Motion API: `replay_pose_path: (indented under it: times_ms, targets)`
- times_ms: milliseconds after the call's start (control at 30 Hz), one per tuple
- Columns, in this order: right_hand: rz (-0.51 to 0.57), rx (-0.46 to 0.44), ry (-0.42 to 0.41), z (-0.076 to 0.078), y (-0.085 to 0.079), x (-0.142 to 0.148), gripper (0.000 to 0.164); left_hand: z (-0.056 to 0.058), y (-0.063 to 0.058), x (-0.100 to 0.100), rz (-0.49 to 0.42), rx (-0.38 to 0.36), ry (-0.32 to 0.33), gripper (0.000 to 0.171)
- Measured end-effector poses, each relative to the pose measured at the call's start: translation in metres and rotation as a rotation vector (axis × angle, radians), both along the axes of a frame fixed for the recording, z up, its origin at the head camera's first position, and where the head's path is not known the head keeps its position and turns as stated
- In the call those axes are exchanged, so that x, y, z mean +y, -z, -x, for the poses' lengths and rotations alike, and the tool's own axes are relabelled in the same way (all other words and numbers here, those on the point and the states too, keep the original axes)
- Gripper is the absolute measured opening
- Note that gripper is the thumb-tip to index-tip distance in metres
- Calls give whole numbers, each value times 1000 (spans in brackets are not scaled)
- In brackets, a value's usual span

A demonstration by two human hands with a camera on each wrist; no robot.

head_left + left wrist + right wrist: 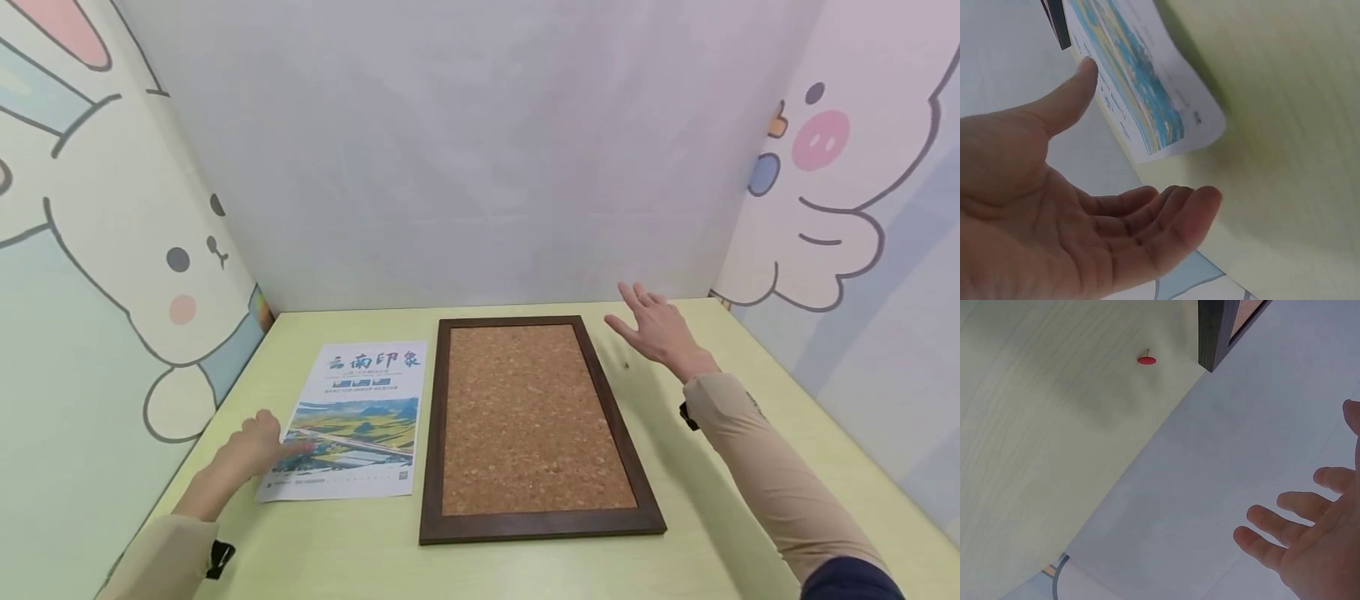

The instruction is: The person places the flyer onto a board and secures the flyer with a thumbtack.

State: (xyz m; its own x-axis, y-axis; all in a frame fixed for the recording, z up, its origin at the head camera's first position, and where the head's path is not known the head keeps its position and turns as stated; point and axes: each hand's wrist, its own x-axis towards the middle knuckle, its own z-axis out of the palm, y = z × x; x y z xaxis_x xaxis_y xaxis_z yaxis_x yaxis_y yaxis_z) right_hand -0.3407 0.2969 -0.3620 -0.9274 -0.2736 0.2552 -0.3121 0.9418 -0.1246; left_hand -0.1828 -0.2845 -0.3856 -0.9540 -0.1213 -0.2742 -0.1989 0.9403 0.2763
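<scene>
A printed poster [367, 421] with a landscape picture and Chinese lettering lies left of a cork board [532, 417] in a dark wooden frame. My left hand [255, 446] is at the poster's lower left edge, its thumb reaching over the picture. In the left wrist view, thumb and loosely bent fingers stand apart with nothing between them, and the poster's near corner [1210, 128] curls up. Above the table to the right of the board, my right hand [660, 333] spreads its fingers and holds nothing. A red thumbtack [1147, 360] rests point up on the table near the frame's corner.
Pale green wood-grain table [360, 550] carries everything. A plain light wall [480, 167] closes off the back, and cartoon-printed panels stand at the left [112, 275] and right [847, 250].
</scene>
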Motion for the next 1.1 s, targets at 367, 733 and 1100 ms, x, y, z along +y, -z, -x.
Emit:
replay_pose_path:
  times_ms: [367,733,1100]
  targets:
    - [19,16,-68,2,8,0,67,-9,15,2,-11,-33,19,92]
    - [164,13,-175,11,26,6,30,-10,26,5,-173,15,-7,95]
    - [285,-284,-170,17,42,24,33,-10,30,-2,-272,114,-5,33]
